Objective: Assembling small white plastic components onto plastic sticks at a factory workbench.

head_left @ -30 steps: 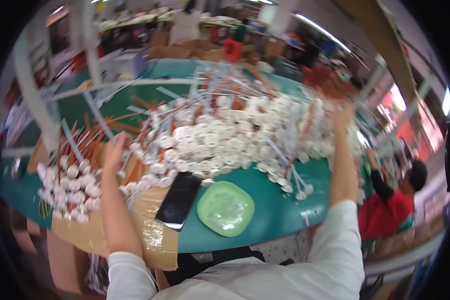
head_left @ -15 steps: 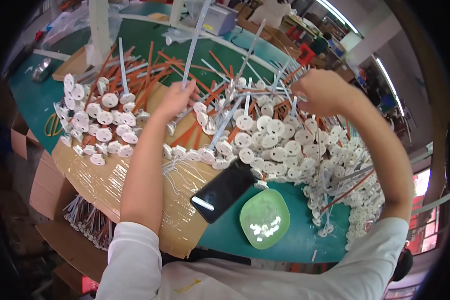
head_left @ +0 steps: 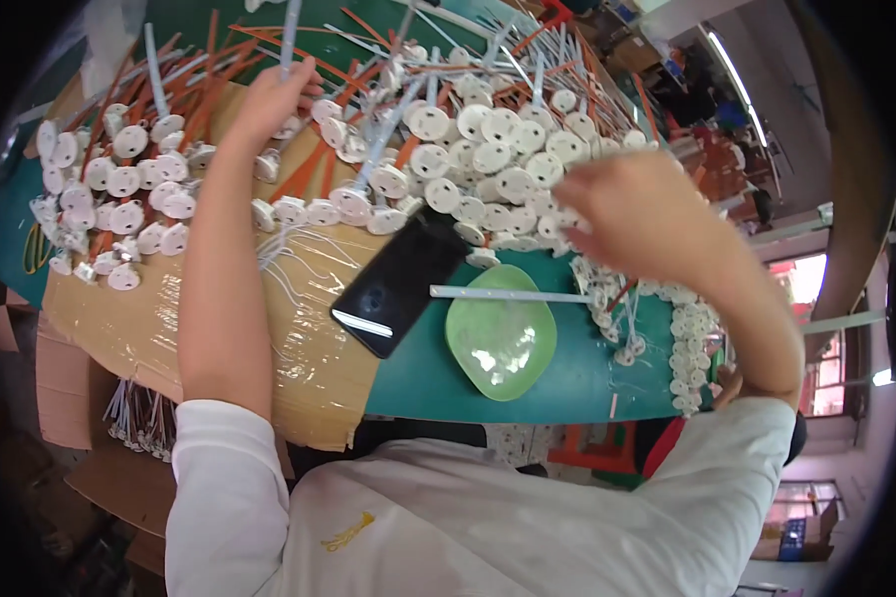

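Note:
My left hand (head_left: 281, 101) is closed around the lower end of a pale grey flat strip (head_left: 290, 38) that stands upright. White round lamp holders (head_left: 493, 156) with grey and rust-coloured strips lie heaped beside and beyond it. Over the near right part of this heap is my right hand (head_left: 632, 214), fingers bent and smeared by motion; whether they hold anything does not show. Below those fingers, a second pale grey strip (head_left: 508, 294) lies crosswise over the green dish (head_left: 501, 343), its right end by the lamp holders. I see no contact between hand and strip.
A black phone (head_left: 398, 289) rests partly on the brown cardboard (head_left: 319, 388), next to thin white wires (head_left: 289, 261). Yellow-handled scissors (head_left: 36, 247) are at the far left of the green table (head_left: 418, 388). An open carton (head_left: 134, 418) with more strips stands below left.
My right hand has come from the far strips toward me. A grey strip now lies across the dish. My left hand keeps its strip. The whole view has tilted down.

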Demonstrator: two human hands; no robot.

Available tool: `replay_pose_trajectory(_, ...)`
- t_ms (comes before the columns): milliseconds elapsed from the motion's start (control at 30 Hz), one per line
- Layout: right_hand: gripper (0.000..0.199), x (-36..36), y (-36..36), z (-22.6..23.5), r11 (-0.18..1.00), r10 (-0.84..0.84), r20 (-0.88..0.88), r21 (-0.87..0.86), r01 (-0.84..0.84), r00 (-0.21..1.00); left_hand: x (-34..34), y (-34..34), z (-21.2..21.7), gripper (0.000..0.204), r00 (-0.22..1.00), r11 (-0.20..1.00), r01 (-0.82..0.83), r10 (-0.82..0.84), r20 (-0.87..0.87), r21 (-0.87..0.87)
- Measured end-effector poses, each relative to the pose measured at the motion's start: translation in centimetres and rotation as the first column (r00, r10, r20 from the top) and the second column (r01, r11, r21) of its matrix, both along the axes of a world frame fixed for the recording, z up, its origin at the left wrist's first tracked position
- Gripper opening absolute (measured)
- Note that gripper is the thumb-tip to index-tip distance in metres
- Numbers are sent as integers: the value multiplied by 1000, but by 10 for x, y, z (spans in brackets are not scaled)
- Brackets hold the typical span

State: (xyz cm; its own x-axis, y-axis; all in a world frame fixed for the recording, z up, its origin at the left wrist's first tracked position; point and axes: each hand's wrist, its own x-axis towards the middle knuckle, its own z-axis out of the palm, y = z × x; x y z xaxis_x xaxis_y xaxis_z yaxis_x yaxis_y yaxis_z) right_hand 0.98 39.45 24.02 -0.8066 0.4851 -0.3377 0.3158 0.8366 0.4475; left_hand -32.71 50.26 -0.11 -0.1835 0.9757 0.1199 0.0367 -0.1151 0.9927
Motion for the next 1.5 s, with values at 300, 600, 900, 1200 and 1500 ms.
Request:
replay_pose_trajectory(300, 38, -60, 67, -26, 997, -72, -443, -53, 54, 894, 2, -23, 18, 38, 997, 998, -65, 65, 47, 16)
replay_pose_trajectory(600, 33, -168, 141, -75, 734, -601, -468, -645, 215, 647, 14, -30, 33, 56, 973, 986, 145, -129, -191, 76)
replay_pose_trajectory(900, 38, -159, 189, -104, 886, -462, -764, -384, 259, 450, 11, -13, 13, 61, 909, 989, 145, -137, -393, -9)
replay_pose_trajectory(1200, 57, -164, 96, -100, 905, 280, -322, -225, -360, 904, 3, -15, 12, 37, 998, 997, 45, -42, 57, -56)
replay_pose_trajectory(1500, 57, -185, 117, -125, 882, 274, -62, -383, -277, 960, 6, -13, 19, 62, 994, 991, -22, 36, 107, -134)
